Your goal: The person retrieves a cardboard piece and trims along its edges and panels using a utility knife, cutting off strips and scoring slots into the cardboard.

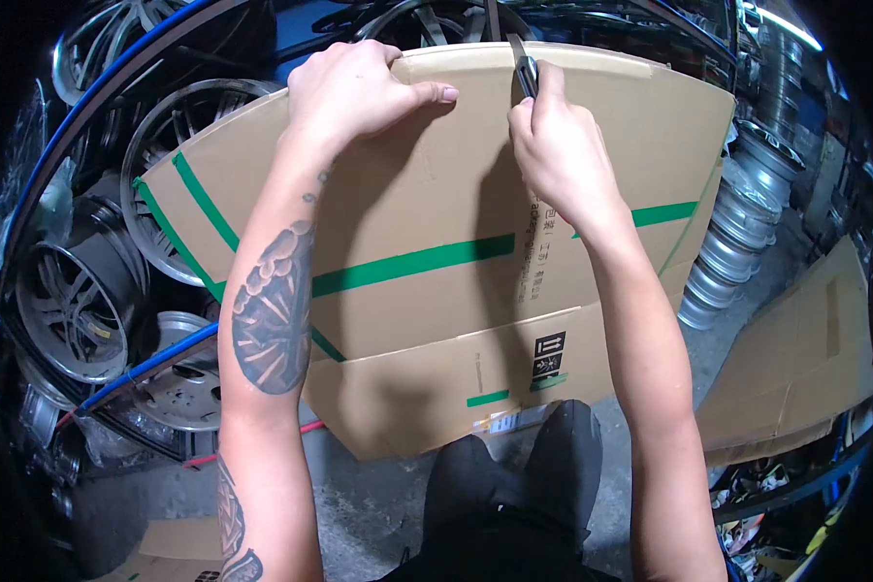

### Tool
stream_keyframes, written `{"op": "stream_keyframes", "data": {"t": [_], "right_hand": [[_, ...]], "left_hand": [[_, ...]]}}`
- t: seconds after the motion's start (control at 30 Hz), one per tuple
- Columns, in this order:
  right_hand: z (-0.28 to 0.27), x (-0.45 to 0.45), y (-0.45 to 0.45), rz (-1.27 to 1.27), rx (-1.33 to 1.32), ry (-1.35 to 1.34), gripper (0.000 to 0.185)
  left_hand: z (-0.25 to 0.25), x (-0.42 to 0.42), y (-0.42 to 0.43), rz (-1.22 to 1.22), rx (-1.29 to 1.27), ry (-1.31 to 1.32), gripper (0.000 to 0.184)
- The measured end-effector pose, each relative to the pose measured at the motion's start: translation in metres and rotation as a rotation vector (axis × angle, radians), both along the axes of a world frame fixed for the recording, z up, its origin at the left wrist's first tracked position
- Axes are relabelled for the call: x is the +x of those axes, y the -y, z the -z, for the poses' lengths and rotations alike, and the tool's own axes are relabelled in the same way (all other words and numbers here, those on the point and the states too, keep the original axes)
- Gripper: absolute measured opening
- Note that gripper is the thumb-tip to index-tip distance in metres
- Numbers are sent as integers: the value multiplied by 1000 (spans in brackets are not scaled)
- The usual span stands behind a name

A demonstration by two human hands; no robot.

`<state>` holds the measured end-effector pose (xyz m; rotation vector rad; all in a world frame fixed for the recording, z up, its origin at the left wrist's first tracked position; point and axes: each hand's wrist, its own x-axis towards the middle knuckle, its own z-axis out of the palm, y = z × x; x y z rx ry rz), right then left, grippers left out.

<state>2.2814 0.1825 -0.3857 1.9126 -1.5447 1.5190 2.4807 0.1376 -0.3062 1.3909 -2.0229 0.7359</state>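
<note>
A large flattened cardboard box (427, 209), marked with green tape and printed symbols, stands tilted in front of my legs. My left hand (354, 89) grips its top edge, the thumb on the near face and the other fingers bent over the far side, partly hidden. In my right hand (561, 131) is a utility knife (527, 78), held with its blade pointing up at the top edge, right of the middle. The blade overlaps the edge; how deep it sits in the cardboard I cannot tell.
Several alloy wheels (73, 301) fill a blue-edged metal rack (150, 367) on the left. More wheels stand stacked (732, 242) at the right. Another cardboard piece (795, 359) leans at the lower right, and one (179, 543) lies on the concrete floor (359, 504) at lower left.
</note>
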Motion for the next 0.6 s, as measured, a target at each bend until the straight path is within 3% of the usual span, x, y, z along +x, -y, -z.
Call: {"op": "stream_keyframes", "data": {"t": [0.6], "right_hand": [[-21,1,-2,110,113,-137,35]], "left_hand": [[4,-6,-2,-17,-22,-18,85]]}}
